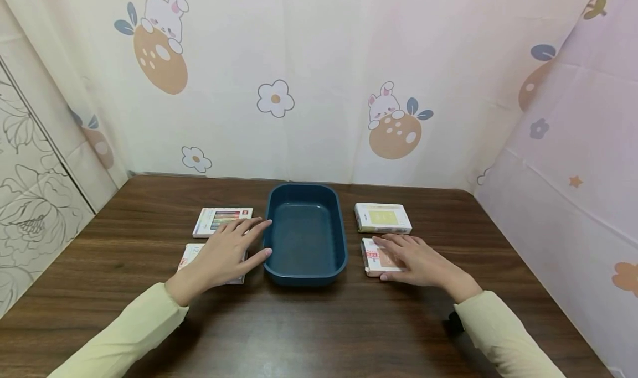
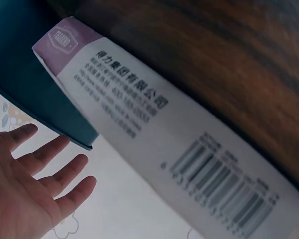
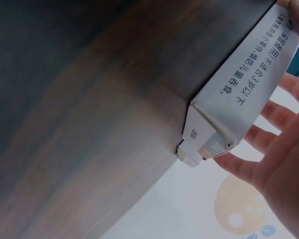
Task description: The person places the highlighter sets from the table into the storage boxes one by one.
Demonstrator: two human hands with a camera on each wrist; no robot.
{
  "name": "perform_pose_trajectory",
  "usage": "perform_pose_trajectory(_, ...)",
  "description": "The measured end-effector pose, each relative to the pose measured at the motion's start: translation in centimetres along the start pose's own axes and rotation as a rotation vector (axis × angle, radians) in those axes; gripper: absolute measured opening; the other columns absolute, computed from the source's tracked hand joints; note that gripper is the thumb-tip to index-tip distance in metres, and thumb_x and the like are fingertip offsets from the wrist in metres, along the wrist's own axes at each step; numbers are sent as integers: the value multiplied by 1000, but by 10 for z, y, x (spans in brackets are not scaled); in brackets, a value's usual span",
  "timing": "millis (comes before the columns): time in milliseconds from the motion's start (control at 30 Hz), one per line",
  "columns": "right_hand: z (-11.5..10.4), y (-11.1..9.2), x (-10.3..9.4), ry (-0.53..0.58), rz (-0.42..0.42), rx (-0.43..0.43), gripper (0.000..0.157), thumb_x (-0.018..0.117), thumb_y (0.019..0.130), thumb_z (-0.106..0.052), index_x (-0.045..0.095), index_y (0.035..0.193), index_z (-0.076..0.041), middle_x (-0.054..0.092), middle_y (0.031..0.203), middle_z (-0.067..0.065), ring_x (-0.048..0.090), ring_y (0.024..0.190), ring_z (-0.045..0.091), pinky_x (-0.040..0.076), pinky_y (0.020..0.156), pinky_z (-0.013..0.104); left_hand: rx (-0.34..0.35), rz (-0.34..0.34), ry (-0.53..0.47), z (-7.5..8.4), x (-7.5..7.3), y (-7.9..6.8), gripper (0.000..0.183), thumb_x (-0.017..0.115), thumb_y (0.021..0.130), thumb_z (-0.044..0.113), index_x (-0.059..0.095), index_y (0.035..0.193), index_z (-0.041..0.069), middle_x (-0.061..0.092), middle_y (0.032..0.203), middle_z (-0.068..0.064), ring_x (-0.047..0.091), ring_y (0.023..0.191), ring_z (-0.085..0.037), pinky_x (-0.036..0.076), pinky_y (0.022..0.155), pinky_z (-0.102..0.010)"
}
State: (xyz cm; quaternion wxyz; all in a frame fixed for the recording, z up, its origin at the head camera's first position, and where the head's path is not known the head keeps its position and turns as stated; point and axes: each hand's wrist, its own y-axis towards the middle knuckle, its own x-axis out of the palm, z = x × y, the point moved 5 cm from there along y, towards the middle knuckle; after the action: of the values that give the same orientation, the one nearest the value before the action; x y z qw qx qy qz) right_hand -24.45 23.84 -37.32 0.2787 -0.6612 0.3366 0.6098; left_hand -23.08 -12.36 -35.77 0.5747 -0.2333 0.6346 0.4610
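A dark blue rectangular tray [image 1: 304,239] stands mid-table. My left hand [image 1: 221,256] is spread above the near left white box [image 1: 191,253], partly hiding it, fingertips by the tray's left rim. The left wrist view shows that box's barcode side [image 2: 179,139], with the fingers [image 2: 65,184] apart from it. Over the near right white box [image 1: 379,256], my right hand [image 1: 421,263] reaches with straight fingers, thumb along the near edge. In the right wrist view the fingers [image 3: 279,117] extend behind the box's printed side [image 3: 244,74]; whether they touch it I cannot tell.
Behind the left hand lies a flat white box [image 1: 204,223] with colored sticks pictured on it. A white box with a yellow-green panel [image 1: 384,217] lies at the back right. A printed curtain [image 1: 319,134] hangs along the brown table's [image 1: 309,334] far edge.
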Motion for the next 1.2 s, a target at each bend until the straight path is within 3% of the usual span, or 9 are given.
perform_pose_trajectory(733, 4, 8, -3, 21, 22, -57, 79, 69, 71, -54, 46, 135, -14, 54, 121, 9, 52, 108, 23, 43, 87, 51, -6, -1, -39, 4, 8, 4, 58, 41, 89, 57, 48, 133, 20, 50, 133, -7, 46, 122, -28, 36, 98, -54)
perform_pose_trajectory(1200, 5, 11, -4, 26, 1, -28, 79, 69, 69, -57, 47, 133, -17, 55, 120, 6, 52, 105, 21, 43, 87, 48, -25, -17, -45, 4, 7, 5, 59, 44, 87, 58, 51, 130, 19, 52, 131, -6, 49, 119, -28, 35, 99, -53)
